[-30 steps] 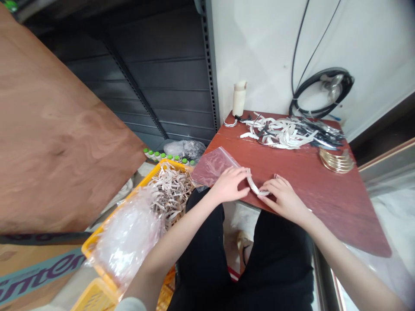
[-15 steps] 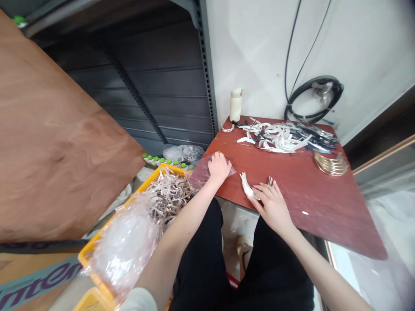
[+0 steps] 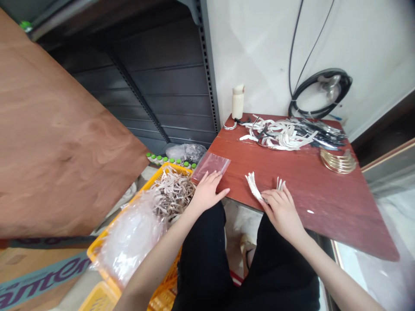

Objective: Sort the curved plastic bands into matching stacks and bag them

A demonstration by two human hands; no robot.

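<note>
My left hand (image 3: 209, 190) lies with its fingers spread at the near edge of a flat clear plastic bag (image 3: 214, 165), on the left side of the red-brown table (image 3: 249, 162). My right hand (image 3: 282, 207) is closed around the middle of a small bundle of curved white strips (image 3: 253, 185). The strips' ends stick out on both sides of the fingers, close to the table's front edge.
Piled white strips (image 3: 287, 134), gold curved pieces (image 3: 337, 162) and a cream bottle (image 3: 237, 103) stand at the table's back. A yellow crate (image 3: 108, 229) at left holds metallic strips (image 3: 171, 194) and plastic bags (image 3: 131, 237). Coiled black cable (image 3: 319, 114) rests against the wall.
My left hand has drawn back toward me, and more of the bag shows, lying flat. My right hand's fingers have closed more around the strips. The view has shifted slightly.
</note>
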